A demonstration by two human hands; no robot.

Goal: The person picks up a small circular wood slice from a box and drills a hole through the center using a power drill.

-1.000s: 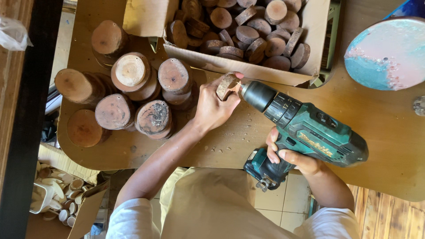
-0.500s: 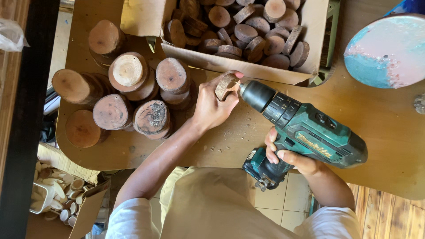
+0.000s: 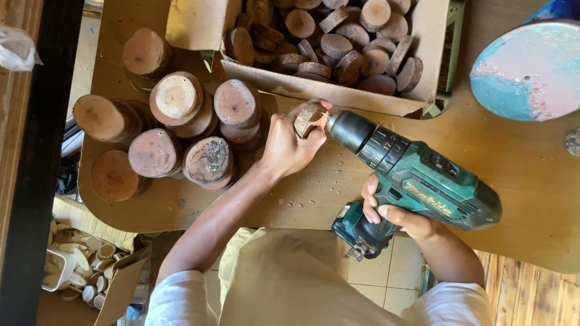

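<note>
While stacks of larger wood rounds (image 3: pixel 175 130) stood at the left of the plywood worktable (image 3: pixel 519 181), the left hand (image 3: pixel 289 147) pinched a small wood slice (image 3: pixel 309 117) between thumb and fingers, holding it on edge just in front of a cardboard box (image 3: pixel 338 93) of similar slices. Right of it, the drill chuck (image 3: pixel 350 130) pressed straight against the slice, and the right hand (image 3: pixel 393 214) was wrapped closed around the grip of the teal cordless drill (image 3: pixel 423 184). With fingertips so near the bit, the slice could probably spin or split if the bit grabbed, and a slip might drive the bit into the holding fingers.
</note>
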